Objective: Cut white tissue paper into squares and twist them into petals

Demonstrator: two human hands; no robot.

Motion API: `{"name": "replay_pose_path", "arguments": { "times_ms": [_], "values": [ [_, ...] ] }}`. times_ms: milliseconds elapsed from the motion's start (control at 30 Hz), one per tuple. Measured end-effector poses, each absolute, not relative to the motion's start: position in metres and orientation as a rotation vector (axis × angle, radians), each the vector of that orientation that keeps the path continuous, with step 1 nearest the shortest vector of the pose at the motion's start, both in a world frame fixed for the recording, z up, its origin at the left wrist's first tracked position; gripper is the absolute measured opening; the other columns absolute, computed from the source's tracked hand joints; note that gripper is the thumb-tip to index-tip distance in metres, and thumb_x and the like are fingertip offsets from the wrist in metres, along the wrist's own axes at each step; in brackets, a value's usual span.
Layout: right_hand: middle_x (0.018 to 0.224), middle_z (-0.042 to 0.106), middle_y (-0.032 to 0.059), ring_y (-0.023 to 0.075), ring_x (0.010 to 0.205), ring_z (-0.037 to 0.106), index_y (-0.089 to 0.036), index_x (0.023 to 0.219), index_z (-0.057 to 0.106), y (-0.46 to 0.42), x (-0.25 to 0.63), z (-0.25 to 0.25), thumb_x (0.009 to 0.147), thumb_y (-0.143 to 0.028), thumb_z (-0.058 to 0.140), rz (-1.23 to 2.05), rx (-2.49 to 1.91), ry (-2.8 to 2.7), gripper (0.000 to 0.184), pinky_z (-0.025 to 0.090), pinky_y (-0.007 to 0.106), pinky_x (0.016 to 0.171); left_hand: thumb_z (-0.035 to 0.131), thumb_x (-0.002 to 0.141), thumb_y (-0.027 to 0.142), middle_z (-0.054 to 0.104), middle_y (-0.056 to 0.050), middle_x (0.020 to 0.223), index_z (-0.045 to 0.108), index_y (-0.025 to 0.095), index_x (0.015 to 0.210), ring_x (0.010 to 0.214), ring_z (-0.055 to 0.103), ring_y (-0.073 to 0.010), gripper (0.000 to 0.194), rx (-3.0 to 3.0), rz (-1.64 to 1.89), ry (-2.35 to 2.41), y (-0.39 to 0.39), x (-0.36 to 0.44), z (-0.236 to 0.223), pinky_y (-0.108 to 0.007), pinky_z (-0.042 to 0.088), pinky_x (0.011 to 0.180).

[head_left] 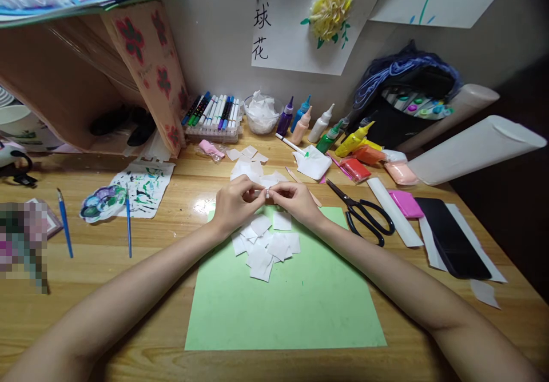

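My left hand [238, 206] and my right hand [297, 200] meet above the far edge of a green sheet of paper [291, 313]. Thumbs and fingertips of both hands pinch a small piece of white paper [267, 193], mostly covered by the fingers. Just below my hands, a loose pile of white paper squares [261, 259] lies on the green sheet. One separate white square [282, 221] sits under my right hand. Beyond my fingers, more white paper pieces [247, 170] are scattered on the wooden table.
Black-handled scissors [364, 207] lie right of the green sheet, near a phone [452, 236]. Paint bottles [321, 123], a clear bowl of white paper [262, 113] and a marker set [213, 113] line the wall. Paintbrushes [128, 225] rest at the left.
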State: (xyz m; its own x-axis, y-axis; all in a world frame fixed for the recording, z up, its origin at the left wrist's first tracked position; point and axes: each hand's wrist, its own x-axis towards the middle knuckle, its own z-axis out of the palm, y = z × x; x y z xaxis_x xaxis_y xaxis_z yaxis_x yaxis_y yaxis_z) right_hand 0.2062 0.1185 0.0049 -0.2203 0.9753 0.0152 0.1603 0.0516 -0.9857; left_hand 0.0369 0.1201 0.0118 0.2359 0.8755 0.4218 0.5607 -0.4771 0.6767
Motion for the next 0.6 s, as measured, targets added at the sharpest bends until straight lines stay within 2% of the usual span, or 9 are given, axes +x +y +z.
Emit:
{"name": "replay_pose_path", "arguments": {
  "times_ms": [100,333,600],
  "values": [
    [0.075,0.068,0.0052,0.0135,0.065,0.057,-0.015,0.075,0.070,0.1193,0.2069,0.0021,0.074,-0.032,0.065,1.223,-1.225,-1.456,0.017,0.043,0.027,0.059,0.062,0.078,0.027,0.060,-0.001,0.075,0.067,0.018,0.084,0.058,0.050,-0.0075,0.012,2.129,1.159,1.336,0.1195,0.0370,0.0107,-0.021,0.039,0.055],
    [0.071,0.067,0.0046,0.0134,0.062,0.057,-0.015,0.072,0.069,0.1206,0.2071,-0.0009,0.072,-0.036,0.067,1.297,-1.168,-1.382,0.020,0.046,0.027,0.059,0.061,0.080,0.032,0.066,-0.004,0.080,0.070,0.020,0.091,0.068,0.058,-0.0108,0.018,2.212,1.126,1.207,0.1173,0.0383,0.0093,-0.022,0.046,0.058],
    [0.070,0.065,0.0039,0.0125,0.063,0.056,-0.015,0.070,0.068,0.1201,0.2083,0.0017,0.074,-0.032,0.066,1.287,-1.158,-1.435,0.017,0.043,0.026,0.059,0.060,0.079,0.028,0.065,-0.004,0.076,0.070,0.018,0.084,0.069,0.058,-0.0123,0.015,2.280,1.138,1.222,0.1166,0.0387,0.0119,-0.023,0.046,0.058]
  ]
}}
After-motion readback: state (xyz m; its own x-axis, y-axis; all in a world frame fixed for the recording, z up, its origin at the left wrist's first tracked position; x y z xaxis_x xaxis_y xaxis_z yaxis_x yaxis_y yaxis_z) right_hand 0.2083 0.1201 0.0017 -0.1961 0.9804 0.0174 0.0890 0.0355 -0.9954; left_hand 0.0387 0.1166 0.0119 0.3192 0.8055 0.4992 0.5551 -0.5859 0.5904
